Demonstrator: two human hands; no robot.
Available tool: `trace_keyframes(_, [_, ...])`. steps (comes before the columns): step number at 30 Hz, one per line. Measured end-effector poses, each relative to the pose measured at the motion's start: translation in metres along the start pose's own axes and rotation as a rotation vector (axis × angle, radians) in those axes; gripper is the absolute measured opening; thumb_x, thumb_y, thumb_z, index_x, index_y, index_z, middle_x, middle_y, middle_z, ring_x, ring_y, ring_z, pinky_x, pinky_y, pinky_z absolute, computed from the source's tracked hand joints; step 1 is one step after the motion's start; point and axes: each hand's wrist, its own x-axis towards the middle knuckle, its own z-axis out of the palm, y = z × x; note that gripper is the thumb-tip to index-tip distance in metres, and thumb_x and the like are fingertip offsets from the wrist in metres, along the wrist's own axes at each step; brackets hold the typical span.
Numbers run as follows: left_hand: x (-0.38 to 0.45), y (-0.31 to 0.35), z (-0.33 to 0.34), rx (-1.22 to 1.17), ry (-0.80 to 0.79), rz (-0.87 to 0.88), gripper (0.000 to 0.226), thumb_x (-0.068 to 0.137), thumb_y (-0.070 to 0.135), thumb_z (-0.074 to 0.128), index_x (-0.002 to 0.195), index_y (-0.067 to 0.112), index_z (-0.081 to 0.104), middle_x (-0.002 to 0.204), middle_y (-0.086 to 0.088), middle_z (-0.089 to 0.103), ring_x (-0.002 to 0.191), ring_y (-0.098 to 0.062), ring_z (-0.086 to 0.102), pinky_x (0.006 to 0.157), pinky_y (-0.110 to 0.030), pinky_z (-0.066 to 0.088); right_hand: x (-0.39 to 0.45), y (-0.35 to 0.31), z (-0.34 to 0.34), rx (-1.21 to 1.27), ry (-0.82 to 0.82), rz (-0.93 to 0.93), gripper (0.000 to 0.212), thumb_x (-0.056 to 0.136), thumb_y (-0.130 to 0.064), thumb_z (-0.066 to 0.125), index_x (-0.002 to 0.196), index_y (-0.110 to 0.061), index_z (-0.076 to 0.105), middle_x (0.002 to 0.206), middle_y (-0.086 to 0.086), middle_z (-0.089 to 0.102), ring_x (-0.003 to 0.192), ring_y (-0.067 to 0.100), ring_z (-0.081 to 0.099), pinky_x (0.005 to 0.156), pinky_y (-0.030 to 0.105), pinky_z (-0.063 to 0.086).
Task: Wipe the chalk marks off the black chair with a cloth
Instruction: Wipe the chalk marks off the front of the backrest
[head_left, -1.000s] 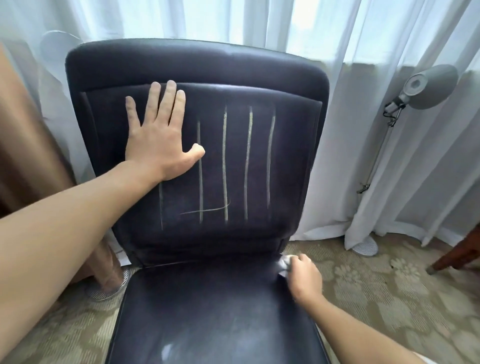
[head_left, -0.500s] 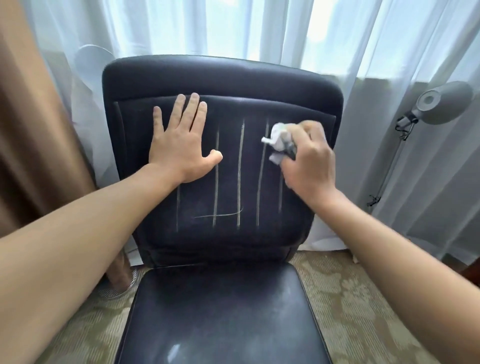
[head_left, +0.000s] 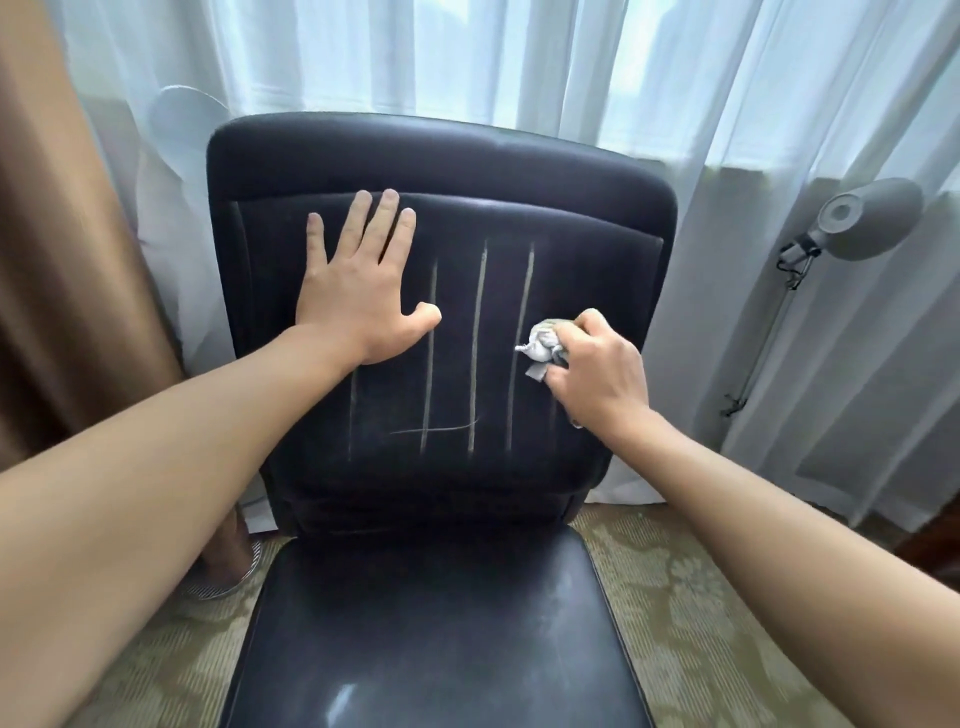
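Note:
The black chair (head_left: 447, 156) faces me, its backrest upright and its seat below. Several vertical chalk marks (head_left: 479, 343) run down the backrest, with a short horizontal stroke crossing near their lower ends. My left hand (head_left: 358, 291) lies flat on the backrest's left part, fingers spread, covering the top of the leftmost line. My right hand (head_left: 597, 374) grips a crumpled white cloth (head_left: 540, 345) and presses it against the backrest on the right, beside the third long line. The upper part of the rightmost mark is gone; its lower part is hidden by my hand.
Sheer white curtains (head_left: 571, 78) hang behind the chair, with a brown drape (head_left: 62, 234) at the left. A grey floor lamp (head_left: 862, 223) stands at the right. Patterned carpet (head_left: 691, 587) surrounds the chair. A striped slipper (head_left: 228, 582) lies at the seat's left.
My right hand rose with the cloth from the seat's right edge to the backrest top, then slid down along the rightmost mark. The left hand stayed flat on the backrest.

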Motion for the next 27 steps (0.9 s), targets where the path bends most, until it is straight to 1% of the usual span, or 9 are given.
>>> trace_keyframes(6, [0.001, 0.002, 0.002, 0.005, -0.007, -0.022, 0.102, 0.089, 0.069, 0.045, 0.167, 0.019, 0.002, 0.174, 0.001, -0.011, 0.16, -0.023, -0.014, 0.125, -0.066, -0.001, 0.059, -0.014, -0.044, 0.069, 0.229, 0.025, 0.039, 0.083, -0.041, 0.078, 0.108, -0.013, 0.068, 0.11, 0.007, 0.058, 0.081, 0.026, 0.053, 0.07, 0.033, 0.037])
trace_keyframes(10, [0.002, 0.001, 0.005, 0.007, -0.006, -0.018, 0.102, 0.089, 0.068, 0.046, 0.167, 0.02, 0.001, 0.174, 0.001, -0.012, 0.16, -0.023, -0.014, 0.125, -0.066, -0.001, 0.077, -0.016, -0.023, 0.074, 0.182, 0.072, 0.043, 0.083, -0.036, 0.078, 0.118, -0.017, 0.064, 0.115, 0.009, 0.052, 0.085, 0.031, 0.058, 0.07, 0.032, 0.037])
trace_keyframes(14, [0.004, 0.001, 0.009, 0.006, 0.006, -0.017, 0.102, 0.088, 0.068, 0.044, 0.166, 0.019, 0.001, 0.174, 0.0, -0.012, 0.16, -0.023, -0.015, 0.125, -0.066, -0.002, 0.023, -0.01, 0.021, 0.086, 0.2, 0.015, 0.036, 0.079, -0.037, 0.072, 0.109, -0.018, 0.069, 0.104, 0.006, 0.054, 0.071, 0.021, 0.05, 0.062, 0.029, 0.038])
trace_keyframes(16, [0.004, 0.0, 0.011, 0.005, 0.015, -0.011, 0.101, 0.088, 0.068, 0.045, 0.166, 0.019, 0.002, 0.174, 0.0, -0.011, 0.16, -0.023, -0.014, 0.125, -0.066, -0.002, -0.009, -0.004, 0.04, 0.037, 0.131, 0.014, 0.034, 0.074, -0.031, 0.069, 0.104, -0.016, 0.07, 0.102, 0.006, 0.055, 0.074, 0.027, 0.057, 0.057, 0.032, 0.045])
trace_keyframes(18, [0.003, 0.0, 0.011, 0.003, 0.021, -0.009, 0.101, 0.088, 0.068, 0.045, 0.166, 0.019, 0.002, 0.174, 0.0, -0.011, 0.16, -0.023, -0.014, 0.125, -0.066, -0.002, -0.038, -0.001, 0.058, -0.019, 0.029, 0.039, 0.037, 0.065, -0.018, 0.078, 0.1, -0.013, 0.069, 0.102, 0.008, 0.056, 0.075, 0.032, 0.061, 0.054, 0.035, 0.049])
trace_keyframes(21, [0.002, -0.002, 0.01, 0.006, 0.021, -0.008, 0.102, 0.088, 0.068, 0.045, 0.166, 0.019, 0.002, 0.174, 0.0, -0.011, 0.16, -0.023, -0.015, 0.125, -0.067, -0.002, -0.068, -0.007, 0.069, -0.038, -0.129, 0.053, 0.042, 0.056, -0.016, 0.086, 0.095, -0.014, 0.07, 0.097, 0.007, 0.057, 0.069, 0.032, 0.061, 0.049, 0.033, 0.044])
trace_keyframes(23, [0.001, -0.002, 0.008, 0.007, 0.014, -0.008, 0.103, 0.088, 0.069, 0.045, 0.166, 0.019, 0.001, 0.174, 0.0, -0.012, 0.16, -0.023, -0.015, 0.125, -0.067, -0.002, -0.069, -0.012, 0.063, -0.03, -0.18, 0.093, 0.035, 0.063, -0.02, 0.082, 0.096, -0.017, 0.071, 0.095, 0.004, 0.055, 0.069, 0.031, 0.061, 0.052, 0.03, 0.038])
trace_keyframes(25, [0.0, 0.0, 0.007, 0.013, 0.006, -0.01, 0.104, 0.088, 0.07, 0.045, 0.166, 0.02, 0.0, 0.174, 0.0, -0.014, 0.159, -0.023, -0.017, 0.125, -0.067, -0.002, -0.061, -0.013, 0.048, -0.03, -0.153, 0.108, 0.029, 0.071, -0.027, 0.079, 0.097, -0.018, 0.069, 0.096, 0.002, 0.054, 0.071, 0.031, 0.061, 0.055, 0.031, 0.036])
trace_keyframes(27, [-0.001, 0.001, 0.007, 0.016, 0.003, -0.013, 0.104, 0.088, 0.07, 0.045, 0.166, 0.02, -0.001, 0.174, 0.0, -0.015, 0.159, -0.023, -0.017, 0.125, -0.067, -0.003, -0.043, -0.015, 0.026, 0.004, -0.021, 0.065, 0.033, 0.071, -0.035, 0.084, 0.094, -0.018, 0.067, 0.096, 0.003, 0.055, 0.068, 0.03, 0.059, 0.054, 0.031, 0.036])
